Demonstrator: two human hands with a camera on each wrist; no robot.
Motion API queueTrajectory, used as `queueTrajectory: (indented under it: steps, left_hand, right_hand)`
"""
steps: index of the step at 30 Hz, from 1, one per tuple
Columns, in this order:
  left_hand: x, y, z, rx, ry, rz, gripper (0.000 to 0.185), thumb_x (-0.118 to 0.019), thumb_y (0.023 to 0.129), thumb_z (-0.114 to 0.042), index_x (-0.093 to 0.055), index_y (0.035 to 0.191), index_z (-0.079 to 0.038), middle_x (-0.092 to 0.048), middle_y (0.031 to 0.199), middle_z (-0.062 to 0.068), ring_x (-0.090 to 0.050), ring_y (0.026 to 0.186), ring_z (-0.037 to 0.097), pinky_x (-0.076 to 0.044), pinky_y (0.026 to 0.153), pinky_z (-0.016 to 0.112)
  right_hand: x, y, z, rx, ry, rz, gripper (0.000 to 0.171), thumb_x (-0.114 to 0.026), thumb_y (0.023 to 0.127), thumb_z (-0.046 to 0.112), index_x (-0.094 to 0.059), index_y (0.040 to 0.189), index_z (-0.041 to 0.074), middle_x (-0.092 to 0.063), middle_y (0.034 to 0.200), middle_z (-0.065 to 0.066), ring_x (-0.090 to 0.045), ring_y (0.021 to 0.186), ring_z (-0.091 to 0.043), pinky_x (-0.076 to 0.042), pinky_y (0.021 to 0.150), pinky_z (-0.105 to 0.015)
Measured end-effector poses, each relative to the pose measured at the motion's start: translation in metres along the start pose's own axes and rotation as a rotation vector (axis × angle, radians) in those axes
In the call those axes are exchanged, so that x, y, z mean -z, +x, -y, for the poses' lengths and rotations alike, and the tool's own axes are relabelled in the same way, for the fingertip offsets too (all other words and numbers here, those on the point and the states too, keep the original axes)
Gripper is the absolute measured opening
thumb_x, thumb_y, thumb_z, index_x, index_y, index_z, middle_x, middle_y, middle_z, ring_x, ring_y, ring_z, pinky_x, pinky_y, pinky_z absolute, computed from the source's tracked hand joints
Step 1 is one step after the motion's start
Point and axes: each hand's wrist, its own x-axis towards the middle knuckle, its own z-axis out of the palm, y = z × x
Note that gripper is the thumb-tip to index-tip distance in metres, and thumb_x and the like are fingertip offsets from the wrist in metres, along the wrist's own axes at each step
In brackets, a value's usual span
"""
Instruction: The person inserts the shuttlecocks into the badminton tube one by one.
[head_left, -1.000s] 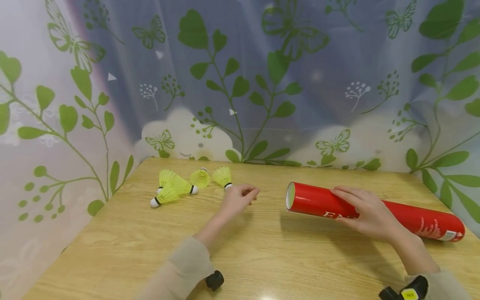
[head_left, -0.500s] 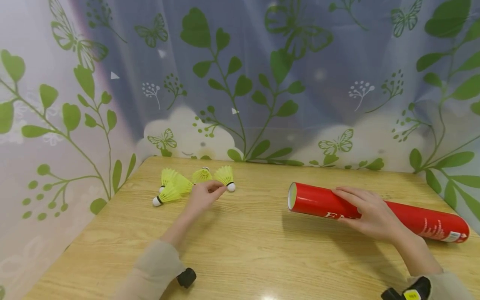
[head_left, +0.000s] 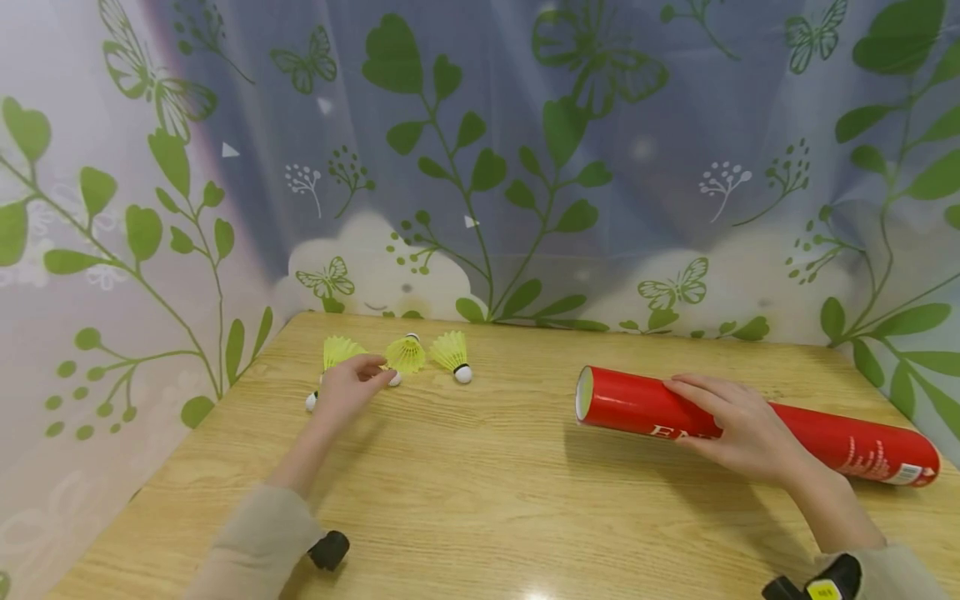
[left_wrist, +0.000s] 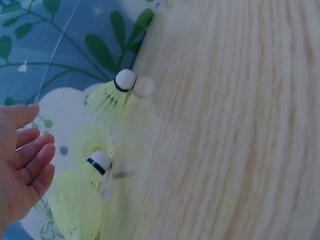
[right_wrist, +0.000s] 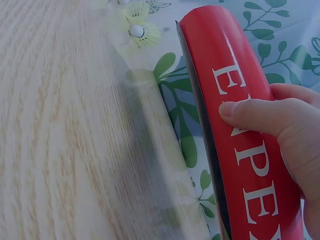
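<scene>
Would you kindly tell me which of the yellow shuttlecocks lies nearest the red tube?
The rightmost shuttlecock in the head view; the other shuttlecocks all lie farther left, so none comes as close to the red tube.

Wood-grain counter (head_left: 480, 500), patterned curtain (head_left: 645, 200) behind with green leaves and butterflies. Left hand (head_left: 347, 390) was over the left shuttlecock cluster (head_left: 339, 350), partly hiding it; fingers looked loosely bent, contact unclear. Just right of it, one yellow shuttlecock (head_left: 406, 357) had its skirt opening facing forward, and another (head_left: 450, 352) lay with its white cork toward the viewer. Right hand (head_left: 738, 429) gripped a red tube (head_left: 622, 400) around its middle, well apart from the shuttlecocks; white lettering partly covered, barcode near right end. Both hands came from beige sleeves (head_left: 255, 529).
</scene>
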Motion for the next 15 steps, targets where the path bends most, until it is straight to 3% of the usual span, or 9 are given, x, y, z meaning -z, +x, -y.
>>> queueTrajectory:
  steps: [7, 15]
  left_hand:
    - [0.013, 0.007, 0.01, 0.044, 0.028, -0.062, 0.039, -0.061, 0.09, -0.025, -0.059, 0.119, 0.002, -0.064, 0.103, 0.018, -0.057, 0.098, 0.032, -0.047, 0.079, 0.043]
    - [0.028, 0.01, 0.022, 0.071, 0.055, -0.054, 0.044, -0.062, 0.089, -0.022, -0.055, 0.122, 0.005, -0.059, 0.111, 0.023, -0.051, 0.101, 0.035, -0.045, 0.079, 0.043]
  right_hand:
    - [0.0, 0.0, 0.001, -0.012, 0.008, 0.01, 0.074, -0.085, 0.06, 0.023, -0.056, 0.128, 0.014, -0.058, 0.119, -0.012, -0.055, 0.102, -0.031, -0.04, 0.081, -0.05]
    - [0.002, 0.001, 0.003, -0.011, 0.002, 0.008, 0.077, -0.086, 0.057, 0.018, -0.056, 0.127, 0.013, -0.058, 0.12, -0.011, -0.055, 0.102, -0.031, -0.041, 0.081, -0.051]
